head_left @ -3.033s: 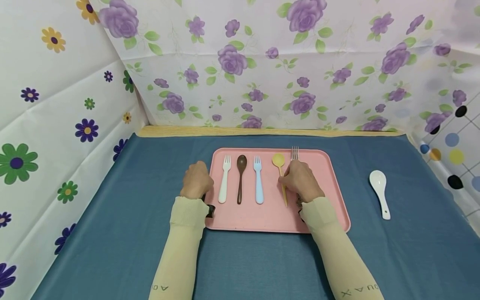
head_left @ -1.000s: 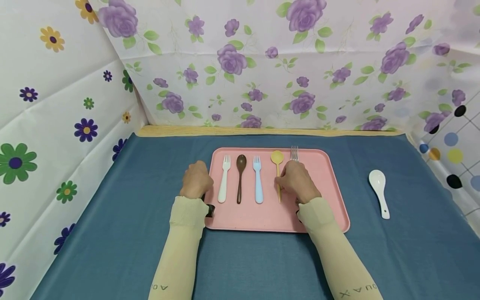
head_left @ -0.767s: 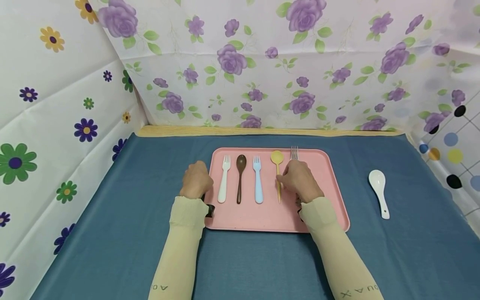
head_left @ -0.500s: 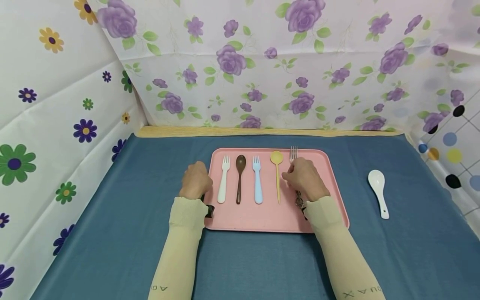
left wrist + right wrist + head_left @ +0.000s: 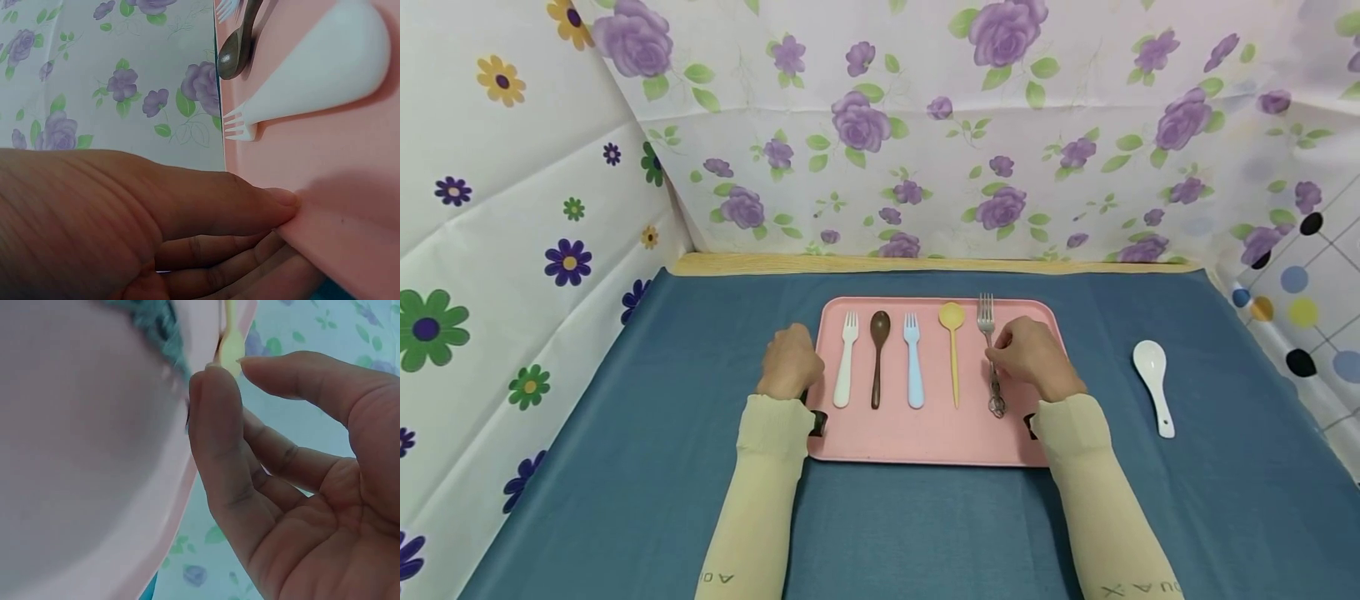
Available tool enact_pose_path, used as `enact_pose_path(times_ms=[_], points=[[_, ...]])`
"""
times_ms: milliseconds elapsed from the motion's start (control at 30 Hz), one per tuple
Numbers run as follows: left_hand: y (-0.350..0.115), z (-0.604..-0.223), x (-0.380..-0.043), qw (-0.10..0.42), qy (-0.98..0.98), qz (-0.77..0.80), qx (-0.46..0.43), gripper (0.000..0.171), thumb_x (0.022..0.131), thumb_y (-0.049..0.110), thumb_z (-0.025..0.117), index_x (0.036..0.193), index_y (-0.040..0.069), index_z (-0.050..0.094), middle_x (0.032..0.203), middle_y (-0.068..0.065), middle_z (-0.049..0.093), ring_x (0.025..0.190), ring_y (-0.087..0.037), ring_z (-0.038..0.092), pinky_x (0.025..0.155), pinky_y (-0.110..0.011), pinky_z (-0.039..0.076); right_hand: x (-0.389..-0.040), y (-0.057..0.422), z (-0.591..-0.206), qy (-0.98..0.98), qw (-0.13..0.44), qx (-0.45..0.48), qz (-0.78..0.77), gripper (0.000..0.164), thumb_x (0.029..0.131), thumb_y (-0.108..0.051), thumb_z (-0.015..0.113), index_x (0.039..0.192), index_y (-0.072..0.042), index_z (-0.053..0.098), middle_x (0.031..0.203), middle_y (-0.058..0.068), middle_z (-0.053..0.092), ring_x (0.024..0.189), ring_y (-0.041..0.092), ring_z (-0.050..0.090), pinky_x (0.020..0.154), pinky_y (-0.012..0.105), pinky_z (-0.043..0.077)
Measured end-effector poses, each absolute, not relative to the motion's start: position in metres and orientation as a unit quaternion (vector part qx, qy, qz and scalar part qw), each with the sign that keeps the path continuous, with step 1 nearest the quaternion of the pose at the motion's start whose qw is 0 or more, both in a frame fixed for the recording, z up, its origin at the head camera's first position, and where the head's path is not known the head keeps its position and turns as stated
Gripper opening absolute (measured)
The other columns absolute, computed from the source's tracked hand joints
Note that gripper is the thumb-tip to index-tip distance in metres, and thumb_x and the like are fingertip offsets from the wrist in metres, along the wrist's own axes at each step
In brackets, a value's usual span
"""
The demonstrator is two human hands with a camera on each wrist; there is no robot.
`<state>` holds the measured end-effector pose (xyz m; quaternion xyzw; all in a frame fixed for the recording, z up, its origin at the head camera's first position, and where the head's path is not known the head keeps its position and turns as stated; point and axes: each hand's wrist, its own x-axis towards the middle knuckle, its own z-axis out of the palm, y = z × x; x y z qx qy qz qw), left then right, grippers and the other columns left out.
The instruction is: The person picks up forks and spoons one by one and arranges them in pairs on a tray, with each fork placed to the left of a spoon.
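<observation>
A pink tray [image 5: 925, 442] lies on the table. Side by side on it are a white fork [image 5: 844, 367], a brown spoon [image 5: 877, 350], a light blue fork [image 5: 914, 367], a yellow spoon [image 5: 953, 354] and a metal fork [image 5: 987, 317]. My left hand [image 5: 790, 362] pinches the tray's left edge; in the left wrist view the thumb [image 5: 262, 203] lies on top and the fingers below. Just right of the metal fork hovers my right hand [image 5: 1033, 358]. In the right wrist view its thumb and bent index finger [image 5: 215, 425] stand apart with nothing between them.
A white spoon [image 5: 1152, 383] lies on the blue tablecloth [image 5: 625, 467], right of the tray. Behind runs a wooden strip [image 5: 925, 264] below a flowered backdrop [image 5: 917, 125]. Patterned sheets close off the left and right sides.
The yellow spoon has turned from slanted to nearly straight under my right hand. That hand has since moved right, off the spoon and the metal fork, uncovering both. The left hand stays put.
</observation>
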<state>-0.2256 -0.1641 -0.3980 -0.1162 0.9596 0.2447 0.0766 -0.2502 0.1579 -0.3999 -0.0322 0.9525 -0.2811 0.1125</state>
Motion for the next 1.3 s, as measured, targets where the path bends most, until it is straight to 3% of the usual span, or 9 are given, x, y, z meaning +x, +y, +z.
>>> enact_pose_path(times_ms=[467,933,1300], points=[[-0.164,-0.400,-0.227,0.084,0.960,0.237,-0.121,0.005,0.083,-0.004,0.058,0.085,-0.002,0.062,0.074,-0.015,0.055,0.064,-0.029,0.054,0.049,-0.037,0.042,-0.248,0.176,-0.400,0.955,0.116,-0.040,-0.271,0.017,0.091,-0.019,0.062,0.092,-0.002,0.066,0.078,0.012,0.063,0.066,0.021,0.055,0.056,0.032,0.045],[-0.163,-0.398,-0.224,0.066,0.962,0.241,-0.111,0.009,0.081,-0.007,0.056,0.075,-0.001,0.059,0.063,-0.009,0.044,0.055,-0.024,0.048,0.044,-0.034,0.039,-0.248,0.203,-0.394,0.954,0.102,-0.024,-0.281,0.018,0.090,-0.016,0.062,0.094,0.002,0.067,0.080,0.016,0.064,0.066,0.022,0.056,0.056,0.033,0.047],[-0.164,-0.398,-0.225,0.069,0.962,0.240,-0.108,0.008,0.081,-0.007,0.057,0.076,-0.001,0.059,0.063,-0.009,0.044,0.055,-0.024,0.048,0.044,-0.034,0.039,-0.245,0.225,-0.390,0.959,0.089,-0.007,-0.268,0.018,0.090,-0.016,0.061,0.091,0.001,0.067,0.079,0.014,0.061,0.066,0.023,0.055,0.055,0.033,0.046]])
